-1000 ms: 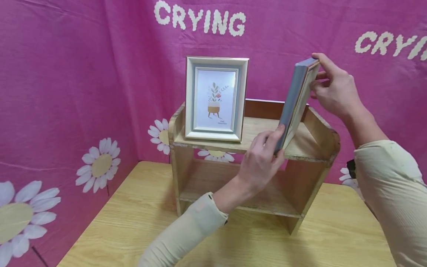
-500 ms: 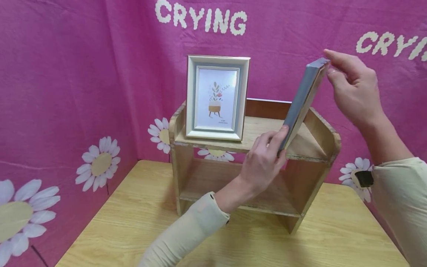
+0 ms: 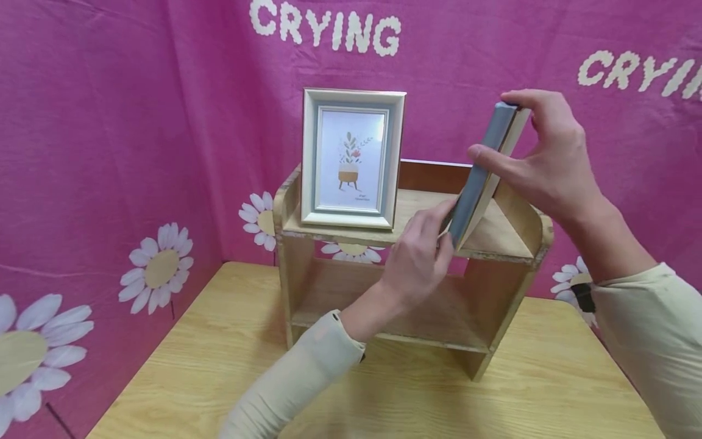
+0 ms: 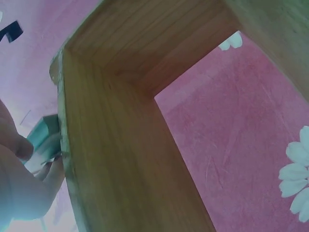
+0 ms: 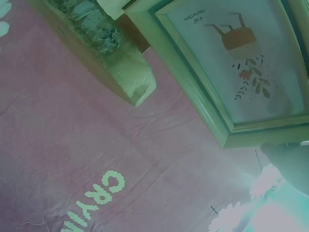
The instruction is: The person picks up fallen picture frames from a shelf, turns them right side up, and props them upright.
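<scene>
A picture frame with a blue-grey side is tilted, nearly edge-on in the head view, over the right part of the top shelf. My left hand grips it near its lower end; the left wrist view shows fingers on its blue-grey edge. My right hand holds the upper part, fingers over the top and thumb across the side. Its plant print faces the right wrist camera. To the left, a second white picture frame with a plant print stands upright on the wooden shelf unit.
The shelf unit's lower board lies below, between two side panels, with rounded tops. It stands on a light wood table. A pink cloth with daisies and white lettering hangs behind and at the left.
My right hand had moved off to the right and has come back onto the frame, its thumb now across the side. The frame's top has swung left; my left hand has shifted slightly left.
</scene>
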A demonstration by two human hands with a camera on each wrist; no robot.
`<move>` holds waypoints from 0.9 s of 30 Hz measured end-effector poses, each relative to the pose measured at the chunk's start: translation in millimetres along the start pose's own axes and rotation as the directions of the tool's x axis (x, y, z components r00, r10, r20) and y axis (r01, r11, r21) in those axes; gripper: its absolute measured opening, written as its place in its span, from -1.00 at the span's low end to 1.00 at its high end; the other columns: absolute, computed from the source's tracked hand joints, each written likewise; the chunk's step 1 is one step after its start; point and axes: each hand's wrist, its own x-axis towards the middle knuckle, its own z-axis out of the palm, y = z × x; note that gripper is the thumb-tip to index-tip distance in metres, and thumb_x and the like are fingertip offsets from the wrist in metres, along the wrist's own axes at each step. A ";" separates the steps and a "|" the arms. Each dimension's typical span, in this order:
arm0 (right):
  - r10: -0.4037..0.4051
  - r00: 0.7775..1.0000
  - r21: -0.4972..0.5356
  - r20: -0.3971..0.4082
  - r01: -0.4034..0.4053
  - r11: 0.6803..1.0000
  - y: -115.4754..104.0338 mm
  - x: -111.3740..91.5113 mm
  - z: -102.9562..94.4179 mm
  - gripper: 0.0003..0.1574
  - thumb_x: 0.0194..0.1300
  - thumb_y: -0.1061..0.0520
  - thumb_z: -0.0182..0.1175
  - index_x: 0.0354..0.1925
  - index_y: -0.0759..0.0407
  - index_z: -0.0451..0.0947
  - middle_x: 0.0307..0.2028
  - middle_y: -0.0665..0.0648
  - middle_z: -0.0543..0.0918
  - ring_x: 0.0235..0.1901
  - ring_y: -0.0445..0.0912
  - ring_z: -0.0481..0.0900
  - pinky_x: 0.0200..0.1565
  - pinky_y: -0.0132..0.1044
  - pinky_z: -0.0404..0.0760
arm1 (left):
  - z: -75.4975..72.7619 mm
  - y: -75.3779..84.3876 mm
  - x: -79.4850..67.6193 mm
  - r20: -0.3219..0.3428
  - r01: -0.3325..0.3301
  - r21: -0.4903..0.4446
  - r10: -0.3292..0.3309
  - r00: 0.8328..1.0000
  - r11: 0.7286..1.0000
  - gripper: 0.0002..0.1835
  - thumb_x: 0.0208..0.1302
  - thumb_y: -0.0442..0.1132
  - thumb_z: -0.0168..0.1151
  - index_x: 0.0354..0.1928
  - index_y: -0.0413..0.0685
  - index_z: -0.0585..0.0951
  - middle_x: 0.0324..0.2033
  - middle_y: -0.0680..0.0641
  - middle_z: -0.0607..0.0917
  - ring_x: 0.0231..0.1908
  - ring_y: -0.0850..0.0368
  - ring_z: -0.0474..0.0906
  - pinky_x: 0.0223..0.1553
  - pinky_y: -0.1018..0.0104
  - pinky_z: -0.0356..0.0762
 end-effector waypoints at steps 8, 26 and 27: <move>-0.023 0.998 0.010 -0.052 0.024 1.000 -0.8 -0.5 4.2 -0.14 -0.10 0.30 0.55 0.21 0.31 0.49 0.08 0.15 0.53 0.09 -0.34 0.34 0.20 -0.52 0.35 | -7.3 -7.7 16.3 0.154 0.067 -0.058 -0.058 0.986 0.996 -0.56 0.34 -0.51 0.09 0.26 -0.28 0.45 -0.03 -0.22 0.67 -0.03 0.03 0.64 0.09 0.45 0.58; -0.020 0.998 0.003 -0.052 0.020 1.000 1.5 5.1 3.7 -0.22 -0.05 0.23 0.48 0.22 0.16 0.58 0.14 0.21 0.63 0.12 -0.34 0.45 0.20 -0.58 0.38 | -12.1 -9.4 24.6 0.234 0.033 -0.064 -0.017 0.972 0.997 -0.59 0.34 -0.51 0.11 0.23 -0.38 0.45 0.00 -0.25 0.68 0.01 -0.01 0.65 0.13 0.48 0.53; -0.023 0.999 0.004 -0.049 0.023 1.000 1.8 5.7 3.2 -0.21 -0.05 0.23 0.47 0.23 0.16 0.57 0.15 0.21 0.62 0.14 -0.30 0.47 0.20 -0.58 0.38 | -12.0 -9.2 24.7 0.230 0.029 -0.065 -0.013 0.973 0.997 -0.59 0.35 -0.51 0.10 0.23 -0.39 0.46 0.00 -0.25 0.68 0.01 -0.01 0.65 0.13 0.49 0.53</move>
